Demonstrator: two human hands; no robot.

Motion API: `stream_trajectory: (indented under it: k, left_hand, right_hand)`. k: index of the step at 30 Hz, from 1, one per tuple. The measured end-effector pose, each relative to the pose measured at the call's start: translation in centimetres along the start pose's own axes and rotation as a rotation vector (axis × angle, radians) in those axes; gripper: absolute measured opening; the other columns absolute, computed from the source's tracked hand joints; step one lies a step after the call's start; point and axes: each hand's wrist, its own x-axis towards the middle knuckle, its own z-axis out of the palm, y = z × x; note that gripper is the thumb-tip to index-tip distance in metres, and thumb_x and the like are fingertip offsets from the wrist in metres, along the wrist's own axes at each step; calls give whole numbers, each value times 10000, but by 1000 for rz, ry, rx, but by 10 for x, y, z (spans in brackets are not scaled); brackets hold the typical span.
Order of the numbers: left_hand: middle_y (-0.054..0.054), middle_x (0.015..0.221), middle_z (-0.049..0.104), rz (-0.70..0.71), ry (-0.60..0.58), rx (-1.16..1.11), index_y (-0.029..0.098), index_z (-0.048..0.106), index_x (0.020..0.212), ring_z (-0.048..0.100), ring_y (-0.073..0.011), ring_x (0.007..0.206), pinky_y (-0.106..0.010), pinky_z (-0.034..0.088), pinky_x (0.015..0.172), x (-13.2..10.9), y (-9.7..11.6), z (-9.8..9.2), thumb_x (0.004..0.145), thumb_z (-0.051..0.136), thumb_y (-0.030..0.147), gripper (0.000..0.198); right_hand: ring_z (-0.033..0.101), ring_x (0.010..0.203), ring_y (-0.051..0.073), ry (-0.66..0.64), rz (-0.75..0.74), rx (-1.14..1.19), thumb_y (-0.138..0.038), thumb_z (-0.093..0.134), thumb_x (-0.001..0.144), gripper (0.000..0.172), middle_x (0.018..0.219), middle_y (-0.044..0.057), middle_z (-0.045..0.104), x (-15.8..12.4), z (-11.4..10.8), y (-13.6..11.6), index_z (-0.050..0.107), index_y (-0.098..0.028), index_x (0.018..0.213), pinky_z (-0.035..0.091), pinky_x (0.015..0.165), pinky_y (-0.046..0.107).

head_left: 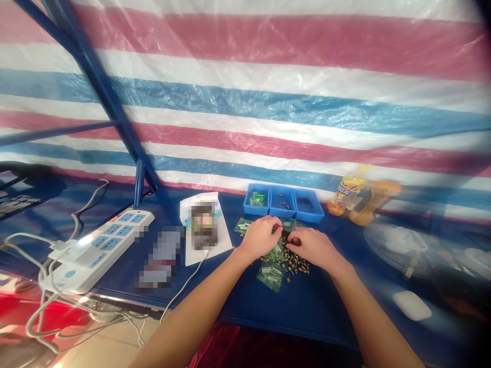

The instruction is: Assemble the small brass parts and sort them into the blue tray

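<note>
My left hand [260, 236] and my right hand [312, 248] meet over a heap of small metal parts [293, 265] and little green clear bags [270, 273] on a blue table [307, 306]. Both hands have their fingers curled and pinched together around a small dark piece between them; I cannot make out what it is. Three small blue bins [283, 202] stand just behind the hands, with a few parts inside.
A white power strip [97, 248] with cables lies at the left. A white envelope [205, 227] and a blurred flat object [159, 258] lie beside it. Two orange drink bottles [360, 199] lie at the right, by a white fan [399, 245]. A striped tarp hangs behind.
</note>
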Motion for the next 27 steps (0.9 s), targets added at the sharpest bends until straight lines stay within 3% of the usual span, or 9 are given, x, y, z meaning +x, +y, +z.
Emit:
stream_trajectory:
  k: [13,21,27]
  left_hand:
    - [-6,929,697,12,9,-30,242,665,932,643,-180,821,-264,455,649,0,-3,2,926,499,282,171]
    - [-20,943,696,20,0,-44,234,671,952,643,-183,835,-263,469,670,1,-2,0,931,496,289,184]
    - [-22,946,696,49,-19,-64,232,669,958,636,-173,818,-264,467,688,0,1,-1,928,494,282,184]
  right_hand:
    - [633,768,181,-1,-54,51,-249,564,880,143,837,-2,701,0,3,4,693,-275,825,321,591,265]
    - [606,717,171,-5,-126,242,-236,518,876,209,814,3,674,0,-6,14,724,-259,900,405,661,282]
    - [635,898,197,28,-144,405,-313,445,962,287,982,39,685,1,-6,22,723,-249,990,462,822,320]
